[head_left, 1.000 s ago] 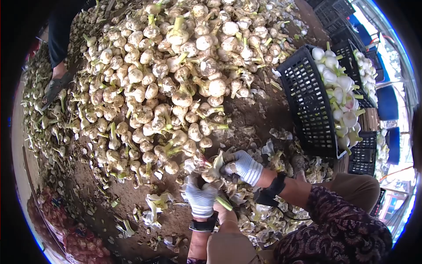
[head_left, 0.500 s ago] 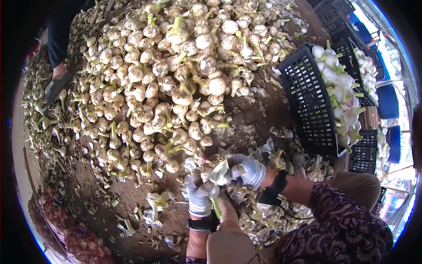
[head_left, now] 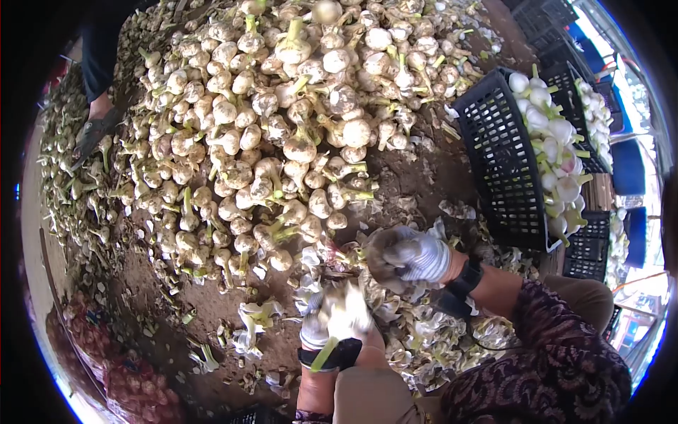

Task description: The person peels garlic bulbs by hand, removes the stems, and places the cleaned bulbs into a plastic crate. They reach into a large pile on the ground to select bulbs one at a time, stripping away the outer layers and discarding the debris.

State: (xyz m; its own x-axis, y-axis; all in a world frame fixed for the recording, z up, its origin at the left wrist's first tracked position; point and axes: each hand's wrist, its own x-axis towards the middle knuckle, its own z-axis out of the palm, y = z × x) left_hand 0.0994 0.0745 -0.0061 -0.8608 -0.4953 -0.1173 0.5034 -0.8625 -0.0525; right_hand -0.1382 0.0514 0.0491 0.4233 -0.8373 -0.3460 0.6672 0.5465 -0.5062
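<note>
My left hand [head_left: 315, 326], in a striped work glove, is closed around a garlic bulb [head_left: 347, 315]. The bulb looks white and smeared by motion, and its cut green stem [head_left: 324, 355] points down toward my wrist. To the upper right, apart from the bulb, is my right hand [head_left: 413, 258] in a matching soiled glove. Its fingers are blurred, and I cannot tell whether they hold anything. Under both hands lies a litter of peeled garlic skins [head_left: 431, 339]. A heap of dirt-covered garlic bulbs [head_left: 240, 141] with short cut stems spreads just beyond them.
A black plastic crate [head_left: 498, 152] stands tilted at the right, filled with clean white garlic [head_left: 558, 145]. More crates [head_left: 587, 244] are behind it. Another person's leg and shoe [head_left: 97, 131] show at the upper left. Red net sacks [head_left: 134, 385] lie at the lower left.
My right hand has moved away from the garlic bulb, up and to the right. The bulb has turned in my left hand, its stem swinging down and left. The view has shifted slightly.
</note>
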